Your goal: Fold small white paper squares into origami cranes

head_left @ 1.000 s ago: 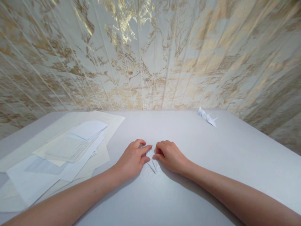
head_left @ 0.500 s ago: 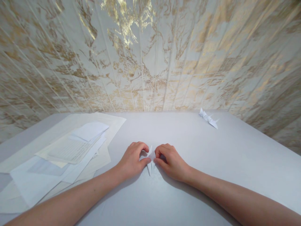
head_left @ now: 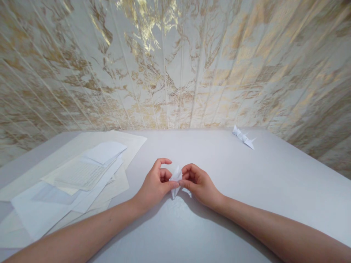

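Observation:
A small folded white paper [head_left: 175,179] is held between my two hands, above the near middle of the table. My left hand [head_left: 160,181] pinches its left side with the thumb across the front, the index finger raised and curved away. On the right side, my right hand [head_left: 199,182] grips the paper between thumb and bent fingers. One narrow point of the paper sticks out below my right thumb, and another part points down toward the table. The fingertips behind the paper are partly hidden.
Overlapping white and cream sheets [head_left: 63,186] cover the left of the white table [head_left: 219,157]. Several small folded paper figures [head_left: 243,137] stand in a row at the back right. A gold-patterned wall [head_left: 175,73] rises behind the table.
The folded paper has been turned and tilted, and one point now shows at its lower right. My left index finger has lifted away from it, and both thumbs have moved closer together.

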{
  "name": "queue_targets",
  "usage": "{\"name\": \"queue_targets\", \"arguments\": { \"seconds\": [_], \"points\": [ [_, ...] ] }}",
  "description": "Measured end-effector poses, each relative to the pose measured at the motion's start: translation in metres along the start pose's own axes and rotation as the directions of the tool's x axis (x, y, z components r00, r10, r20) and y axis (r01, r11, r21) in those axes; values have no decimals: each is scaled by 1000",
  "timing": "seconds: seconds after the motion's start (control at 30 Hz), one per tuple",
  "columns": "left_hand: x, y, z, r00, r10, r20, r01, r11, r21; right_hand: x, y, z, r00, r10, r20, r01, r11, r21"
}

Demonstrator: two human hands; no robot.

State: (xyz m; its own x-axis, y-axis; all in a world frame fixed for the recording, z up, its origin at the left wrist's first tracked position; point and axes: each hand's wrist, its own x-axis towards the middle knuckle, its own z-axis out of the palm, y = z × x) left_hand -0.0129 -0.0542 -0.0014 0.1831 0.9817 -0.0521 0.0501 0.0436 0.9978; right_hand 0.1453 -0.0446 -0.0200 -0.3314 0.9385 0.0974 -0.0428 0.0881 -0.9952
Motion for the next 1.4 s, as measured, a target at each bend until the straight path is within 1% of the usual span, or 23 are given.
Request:
{"name": "queue_targets", "arguments": {
  "seconds": [0.1,0.2,0.37,0.47,0.57,0.67,0.73,0.77,0.83,0.93,1.0,1.07,1.17,1.23,1.3,1.37,1.4],
  "points": [
    [0,1,-1,1000,0,24,-1,1000,12,0,-3,0,998,41,44,-44,998,53],
    [0,3,-2,996,-13,84,11,1000,28,-1,-7,0,996,60,61,-64,996,67],
    [-1,6,-1,984,-35,173,28,999,43,-3,-7,0,996,87,13,-88,994,60],
    [-1,4,-1,980,-39,195,35,999,25,-4,-8,-1,995,96,6,-96,993,70],
    [-1,1,-1,987,-39,156,44,999,-24,-3,-10,-3,997,74,18,-76,993,88],
    [0,-1,-2,996,-24,90,31,996,-84,-3,-10,-4,996,39,81,-49,991,127],
    [1,-1,-3,999,-9,53,15,993,-115,-3,-9,-3,993,40,111,-54,990,127],
    [2,-1,-3,999,-4,41,9,992,-124,-2,-7,-3,993,48,111,-60,992,110],
    [3,-2,-3,999,-2,36,6,993,-117,-2,-5,-3,996,57,72,-61,996,59],
    [2,-4,-3,999,36,24,-35,998,-58,-1,-3,-2,999,39,15,-39,999,-2],
    [1,-6,-4,994,109,-9,-109,994,-2,-1,-3,-3,1000,-7,-22,5,998,-61],
    [0,-8,-4,983,182,-35,-179,981,71,-3,-5,-3,993,-96,-65,84,981,-172],
    [-2,-8,-4,969,245,-32,-235,955,180,-6,-6,-3,954,-287,-85,236,896,-376],
    [-3,-7,-4,960,278,-19,-265,934,240,-8,-7,-3,917,-396,-42,330,815,-477],
    [-3,-4,-4,951,310,5,-298,909,292,-10,-8,-3,879,-476,19,408,732,-546],
    [-4,-1,-3,943,330,39,-324,889,322,-10,-8,-4,847,-526,79,467,664,-584],
    [-4,1,-3,943,330,50,-328,888,323,-10,-9,-5,840,-534,101,481,646,-592]
  ]
}}
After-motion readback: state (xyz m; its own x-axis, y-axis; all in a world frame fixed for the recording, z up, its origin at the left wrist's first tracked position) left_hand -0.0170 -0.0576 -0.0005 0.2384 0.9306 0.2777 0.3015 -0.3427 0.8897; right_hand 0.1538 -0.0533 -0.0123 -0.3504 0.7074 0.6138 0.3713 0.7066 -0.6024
